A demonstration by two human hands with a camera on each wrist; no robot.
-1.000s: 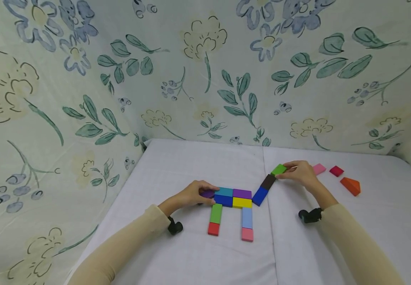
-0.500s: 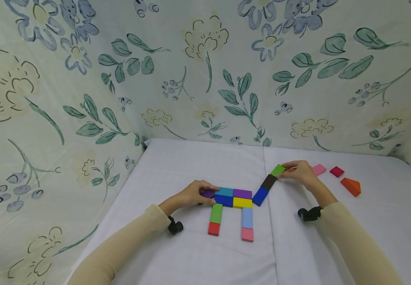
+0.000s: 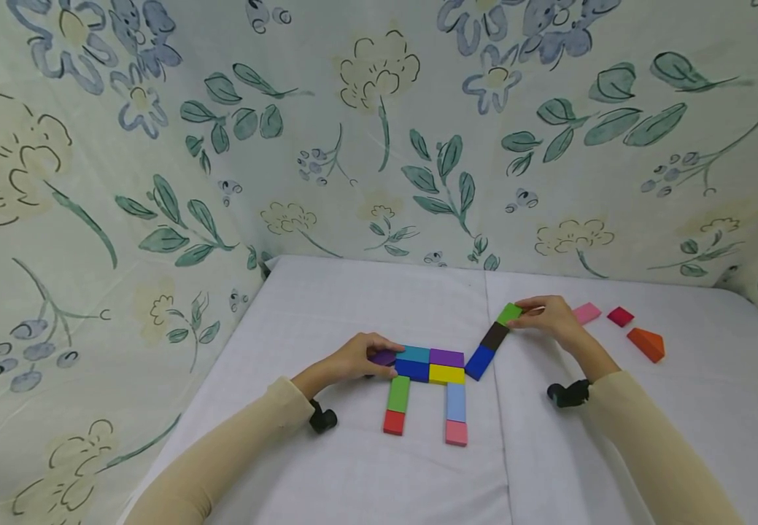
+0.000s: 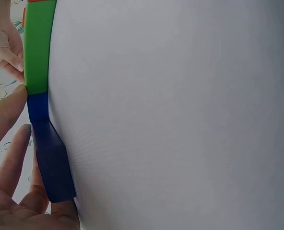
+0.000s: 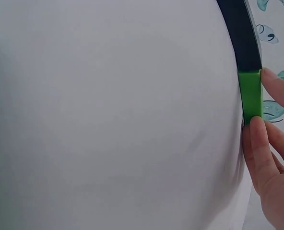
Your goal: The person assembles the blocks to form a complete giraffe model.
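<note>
In the head view, flat coloured blocks lie joined in a four-legged figure. My left hand [image 3: 355, 356] curls round a purple block [image 3: 384, 357] at its left end, fingertips right at the teal block [image 3: 413, 354] and the dark blue block [image 3: 412, 371]. A green block [image 3: 508, 314] tops the slanting row at the right, pinched by my right hand [image 3: 546, 319]. Under it in that row come a dark brown block [image 3: 494, 336] and a blue block [image 3: 480, 362]. The right wrist view has the green block [image 5: 251, 96] end to end with the dark one [image 5: 242, 36].
Purple [image 3: 447, 357] and yellow [image 3: 446, 374] blocks finish the body. Its legs are a green block [image 3: 398, 394] over red [image 3: 394, 422], and light blue [image 3: 456, 402] over pink [image 3: 456, 433]. Loose pink [image 3: 586, 313], red [image 3: 620, 316] and orange [image 3: 647, 344] pieces lie far right.
My right hand has shifted slightly left with the green block, which now lines up more closely with the dark brown one. My left hand has stayed in place.
</note>
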